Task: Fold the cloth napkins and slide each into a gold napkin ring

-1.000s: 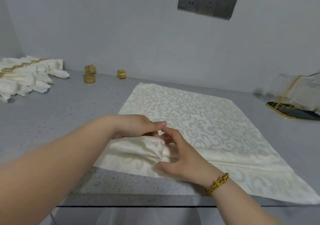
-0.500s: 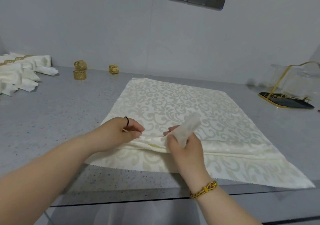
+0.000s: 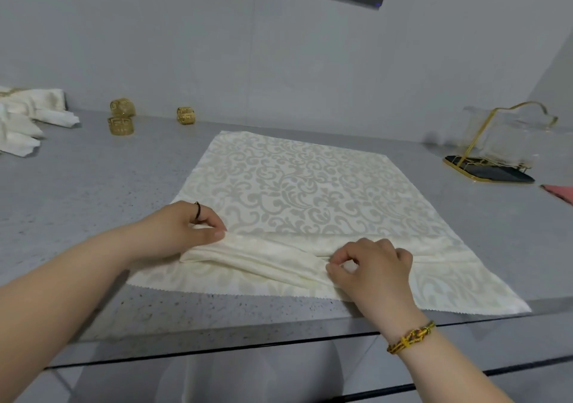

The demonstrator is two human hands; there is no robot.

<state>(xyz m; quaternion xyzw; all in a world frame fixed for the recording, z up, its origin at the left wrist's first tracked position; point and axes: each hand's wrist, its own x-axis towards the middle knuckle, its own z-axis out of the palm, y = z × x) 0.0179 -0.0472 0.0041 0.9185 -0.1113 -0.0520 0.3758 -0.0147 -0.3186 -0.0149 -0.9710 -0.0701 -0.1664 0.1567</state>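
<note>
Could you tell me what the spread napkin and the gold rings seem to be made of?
Napkin: woven cloth, damask-like, cream with a soft sheen; scroll pattern, zigzag-cut edge. Rings: likely gold-finished metal, glossy with openwork; plated plastic is possible.

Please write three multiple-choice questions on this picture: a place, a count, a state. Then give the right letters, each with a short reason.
1. Where are the gold napkin rings? A. back left on the counter B. at the front edge C. far right
2. How many rings show? A. one B. three C. five
3. What state is the napkin in? A. fully flat B. partly gathered into a pleat C. rolled up
Key: 1 A, they stand near the wall; 2 B, two close together, one apart; 3 B, left hand and right hand pinch the fold.
</note>
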